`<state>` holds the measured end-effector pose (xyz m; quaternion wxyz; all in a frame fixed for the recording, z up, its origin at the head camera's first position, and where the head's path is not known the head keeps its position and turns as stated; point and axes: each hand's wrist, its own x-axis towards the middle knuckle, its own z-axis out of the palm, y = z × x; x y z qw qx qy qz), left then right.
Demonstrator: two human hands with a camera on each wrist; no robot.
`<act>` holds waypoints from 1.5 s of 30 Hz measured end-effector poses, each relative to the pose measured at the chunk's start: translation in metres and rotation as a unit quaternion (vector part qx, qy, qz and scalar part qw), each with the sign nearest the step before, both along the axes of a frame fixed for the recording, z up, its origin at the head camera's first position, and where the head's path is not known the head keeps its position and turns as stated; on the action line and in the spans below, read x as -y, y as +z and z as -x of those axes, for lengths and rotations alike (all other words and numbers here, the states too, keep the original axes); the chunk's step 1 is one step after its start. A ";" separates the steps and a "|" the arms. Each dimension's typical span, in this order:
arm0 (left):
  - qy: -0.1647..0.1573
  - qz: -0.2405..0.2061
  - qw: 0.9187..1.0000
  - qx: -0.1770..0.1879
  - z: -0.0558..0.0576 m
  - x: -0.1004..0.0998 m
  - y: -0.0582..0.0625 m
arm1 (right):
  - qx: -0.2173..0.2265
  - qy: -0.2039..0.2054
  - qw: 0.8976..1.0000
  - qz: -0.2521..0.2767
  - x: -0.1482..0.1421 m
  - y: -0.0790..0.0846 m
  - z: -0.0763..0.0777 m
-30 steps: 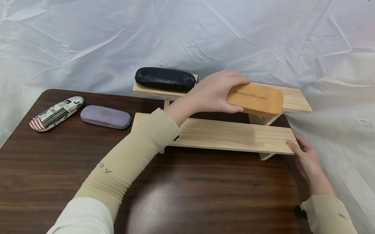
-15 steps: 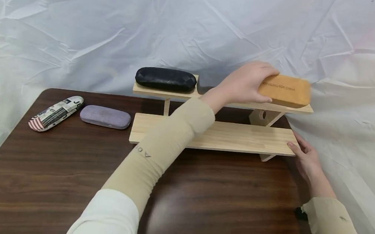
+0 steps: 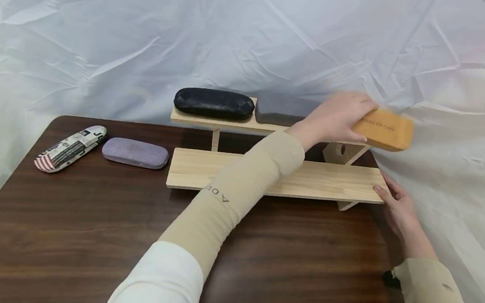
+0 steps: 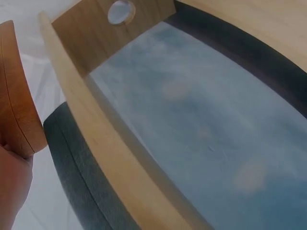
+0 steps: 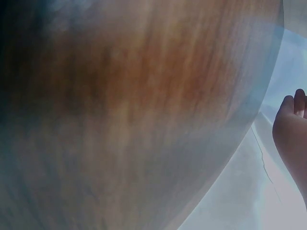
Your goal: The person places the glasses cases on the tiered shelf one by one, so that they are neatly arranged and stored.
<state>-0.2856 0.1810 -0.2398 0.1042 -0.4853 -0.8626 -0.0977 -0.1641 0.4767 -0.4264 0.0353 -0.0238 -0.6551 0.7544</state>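
My left hand (image 3: pixel 338 116) grips the left end of an orange glasses case (image 3: pixel 387 129) with printed lettering, at the right end of the upper shelf board (image 3: pixel 210 121). To its left on that board sit a dark grey case (image 3: pixel 282 109), partly behind the hand, and a black glasses case (image 3: pixel 214 103). In the left wrist view the orange case (image 4: pixel 17 96) appears beside the grey case (image 4: pixel 81 167). My right hand (image 3: pixel 399 208) holds the right end of the lower shelf board (image 3: pixel 331 181), thumb on top; its other fingers are mostly hidden.
A purple glasses case (image 3: pixel 135 152) and a newspaper-print case (image 3: pixel 71 149) lie on the dark wooden table (image 3: pixel 89 224), left of the two-tier shelf. Pale wrinkled sheeting (image 3: pixel 118 39) hangs behind and along the right side. A side support (image 3: pixel 339 153) with a round hole stands under the upper board.
My left hand has carried the orange case rightward along the upper shelf, rising and then lowering. The grey case has come into sight behind it. My right hand stays at the lower board's end.
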 end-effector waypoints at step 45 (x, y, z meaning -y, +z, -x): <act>0.085 0.070 0.993 0.050 -0.001 -0.021 -0.014 | -0.018 -0.001 1.000 0.002 0.001 -0.003 -0.006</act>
